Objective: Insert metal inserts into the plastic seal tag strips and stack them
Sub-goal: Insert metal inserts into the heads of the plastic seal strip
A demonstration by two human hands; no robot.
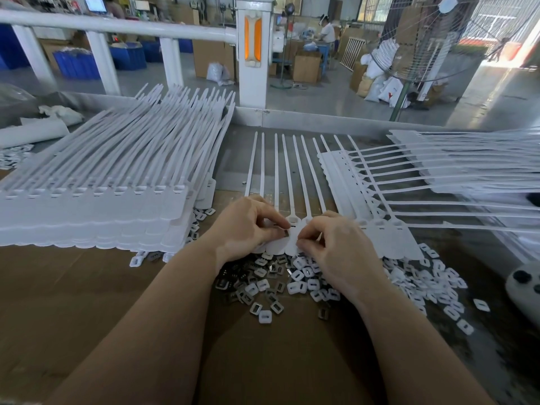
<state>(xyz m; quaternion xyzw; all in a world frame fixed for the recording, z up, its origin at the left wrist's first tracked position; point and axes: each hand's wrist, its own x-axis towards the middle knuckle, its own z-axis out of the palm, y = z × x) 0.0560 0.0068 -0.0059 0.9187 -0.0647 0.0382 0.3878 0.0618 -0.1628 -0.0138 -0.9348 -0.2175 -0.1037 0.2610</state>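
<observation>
Cardboard-covered counter [87,287]: tall stack of seal tag strips [96,206] at 9 o'clock, working strip [287,200] at centre. Loose inserts [292,282] heaped at 6 o'clock beneath it. Left hand [248,229] fingers pinch a metal insert [285,233] against the strip head; right hand [330,244] fingers curl, pinching the tag edge.

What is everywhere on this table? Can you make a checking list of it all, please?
Surface: brown cardboard covers the worktop.
Job's things: one seal tag strip under both hands; tall stack at left; more strips at right; loose metal inserts and white caps heaped in front.
Clutter: a panda-like soft object at the right edge.
Hands: left hand pinches a metal insert; right hand pinches the strip.
Cables: nothing seen.
Surroundings: white railing, fan, boxes.
</observation>
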